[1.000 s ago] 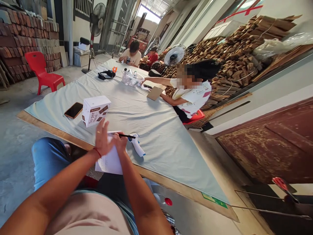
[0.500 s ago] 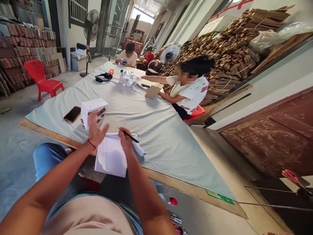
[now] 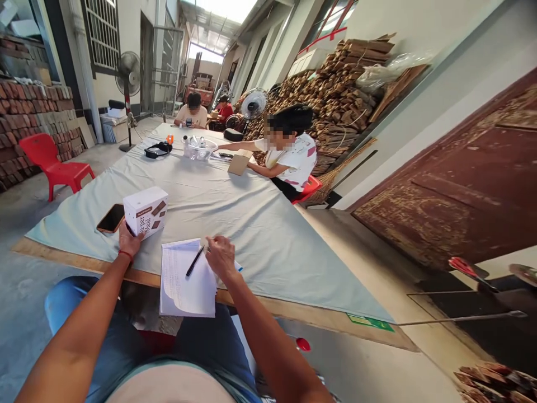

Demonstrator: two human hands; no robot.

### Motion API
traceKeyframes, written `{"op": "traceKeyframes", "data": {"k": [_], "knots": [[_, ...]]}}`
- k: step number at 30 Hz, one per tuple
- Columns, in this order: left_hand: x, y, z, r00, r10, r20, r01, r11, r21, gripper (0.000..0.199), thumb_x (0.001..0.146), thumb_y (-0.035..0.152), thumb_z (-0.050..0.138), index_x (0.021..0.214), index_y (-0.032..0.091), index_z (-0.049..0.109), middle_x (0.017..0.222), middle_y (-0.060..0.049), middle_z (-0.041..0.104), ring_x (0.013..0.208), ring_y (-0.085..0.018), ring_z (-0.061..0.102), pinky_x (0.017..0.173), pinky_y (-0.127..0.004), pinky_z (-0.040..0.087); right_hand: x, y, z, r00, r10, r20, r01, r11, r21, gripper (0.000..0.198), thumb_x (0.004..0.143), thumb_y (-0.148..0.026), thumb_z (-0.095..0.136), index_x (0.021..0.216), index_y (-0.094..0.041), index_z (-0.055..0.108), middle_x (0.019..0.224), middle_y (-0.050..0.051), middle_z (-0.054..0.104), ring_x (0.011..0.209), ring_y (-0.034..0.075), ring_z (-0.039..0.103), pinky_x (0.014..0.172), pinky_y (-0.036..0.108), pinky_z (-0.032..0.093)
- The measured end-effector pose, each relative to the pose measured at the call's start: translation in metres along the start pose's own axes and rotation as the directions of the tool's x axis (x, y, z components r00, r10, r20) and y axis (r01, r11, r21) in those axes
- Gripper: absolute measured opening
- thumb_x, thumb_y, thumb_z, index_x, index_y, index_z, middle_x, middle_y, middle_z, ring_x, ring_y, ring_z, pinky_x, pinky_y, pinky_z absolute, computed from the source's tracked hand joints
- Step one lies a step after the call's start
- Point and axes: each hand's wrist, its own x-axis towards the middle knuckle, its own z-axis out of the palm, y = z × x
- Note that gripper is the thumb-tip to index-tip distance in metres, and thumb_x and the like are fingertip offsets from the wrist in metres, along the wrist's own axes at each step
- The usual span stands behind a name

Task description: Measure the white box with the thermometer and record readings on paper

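Left hand [image 3: 131, 242]: clamped on the lower edge of a white box [image 3: 146, 208], at the near left of the cloth-covered desk [image 3: 272, 246]. Right hand [image 3: 221, 254]: fingers curled, hold on anything cannot be told; beside a paper pad [image 3: 191, 296]. Black pen [image 3: 195, 261]: lying on the pad. Phone [image 3: 111, 218]: just beside the box.

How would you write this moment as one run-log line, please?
left hand: grasping white box | right hand: beside pen, hold unclear | pen: lying on papers | phone: beside box
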Motion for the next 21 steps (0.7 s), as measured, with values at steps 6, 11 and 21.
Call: {"op": "traceKeyframes", "data": {"k": [6, 11, 21], "knots": [[-0.019, 0.013, -0.005, 0.99, -0.087, 0.114, 0.113, 0.963, -0.246, 0.055, 0.08, 0.055, 0.066, 0.118, 0.019, 0.053, 0.113, -0.01, 0.069, 0.102, -0.026, 0.066, 0.088, -0.042, 0.056, -0.002, 0.039, -0.003, 0.904, 0.38, 0.197, -0.42, 0.877, 0.233, 0.039, 0.083, -0.033, 0.065, 0.114, -0.01, 0.065, 0.116, 0.022, 0.065, 0.11, 0.034, 0.06, 0.088, 0.04, 0.043], [-0.03, 0.014, -0.006, 0.985, -0.046, 0.167, 0.086, 0.968, -0.237, 0.062, 0.083, 0.07, 0.053, 0.117, 0.018, 0.062, 0.108, -0.012, 0.071, 0.1, -0.03, 0.064, 0.092, -0.046, 0.051, 0.003, 0.033, -0.013, 0.934, 0.326, 0.142, -0.332, 0.656, 0.678, 0.033, 0.082, -0.051, 0.057, 0.085, -0.019, 0.061, 0.077, 0.007, 0.064, 0.077, 0.023, 0.061, 0.068, 0.031, 0.042], [-0.02, 0.005, -0.007, 0.982, 0.04, 0.186, 0.003, 0.974, -0.226, 0.065, 0.085, 0.071, 0.053, 0.122, 0.019, 0.063, 0.115, -0.012, 0.069, 0.111, -0.031, 0.06, 0.102, -0.049, 0.044, 0.016, -0.095, -0.032, 0.989, -0.148, -0.02, 0.004, -0.111, 0.994, 0.055, 0.07, -0.075, 0.064, 0.062, -0.022, 0.049, 0.053, -0.004, 0.045, 0.05, 0.01, 0.037, 0.05, 0.026, 0.03]]}}
